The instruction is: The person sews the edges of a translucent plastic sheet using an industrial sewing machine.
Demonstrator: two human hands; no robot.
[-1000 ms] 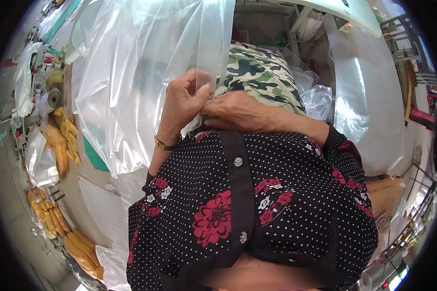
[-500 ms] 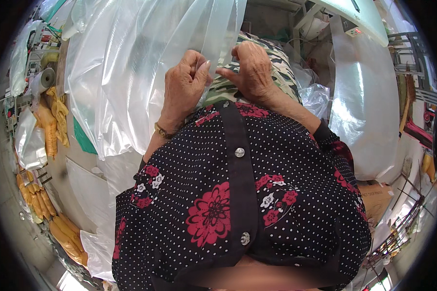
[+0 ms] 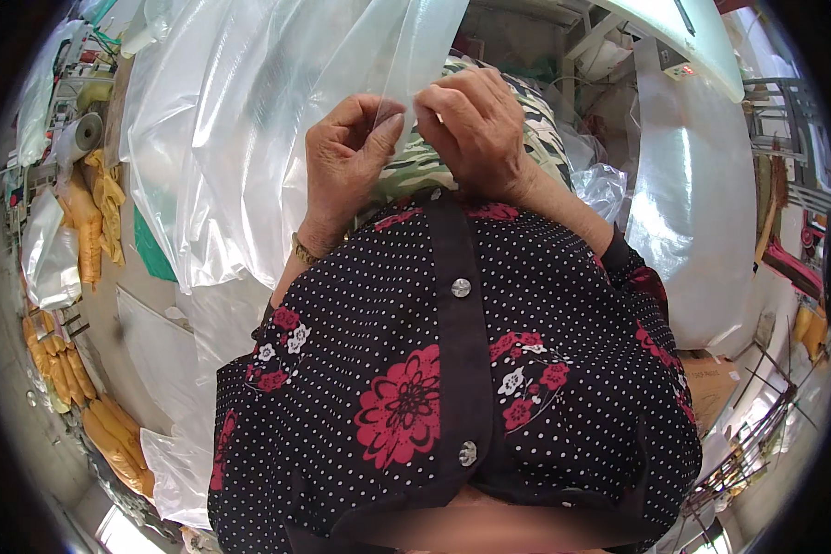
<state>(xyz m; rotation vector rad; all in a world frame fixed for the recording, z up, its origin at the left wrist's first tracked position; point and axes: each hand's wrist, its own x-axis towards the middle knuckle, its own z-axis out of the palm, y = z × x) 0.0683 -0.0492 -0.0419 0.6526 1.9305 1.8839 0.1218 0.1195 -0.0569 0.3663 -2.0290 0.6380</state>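
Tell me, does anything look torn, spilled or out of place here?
Nothing stands out. The left hand and right hand pinch the edge of a large clear plastic bag, which looks whole. Yellow packed bundles lie in rows at the left.

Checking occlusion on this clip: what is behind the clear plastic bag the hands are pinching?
Behind the clear plastic bag, a camouflage-patterned fabric item shows beside and below the right hand and left hand. Through the film, only blurred workshop clutter shows; the fabric's far end is covered.

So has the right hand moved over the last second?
Yes. The right hand has lifted off the camouflage bundle, up to the clear plastic sheet's edge, meeting the left hand.
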